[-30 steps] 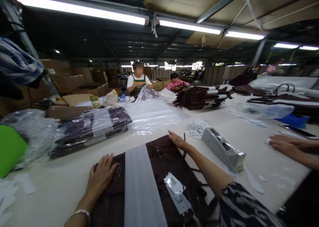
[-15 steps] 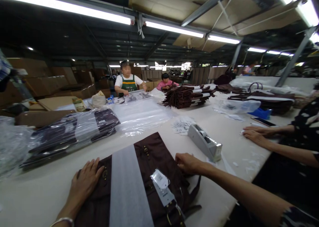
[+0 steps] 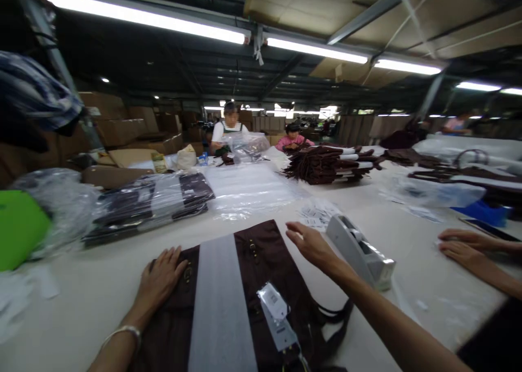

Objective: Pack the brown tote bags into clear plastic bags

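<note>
A flat, dark brown article with brass buckles and straps lies before me; I cannot tell its exact kind. A pale wrapping band runs across its middle, and white hang tags lie on its right part. My left hand rests flat on the left part, fingers stretched out beside a buckle. Just off the upper right edge is my right hand, its fingers extended and holding nothing. Close to that hand stands a grey tape dispenser.
Plastic-wrapped brown articles lie left, near clear plastic sheets. Brown pieces are stacked behind loose labels. A co-worker's hands rest at right; two people sit or stand across the table. A green object is far left.
My right hand has let go of the article's right edge, opened, and moved slightly forward. My left hand stays on the article. The view has turned left.
</note>
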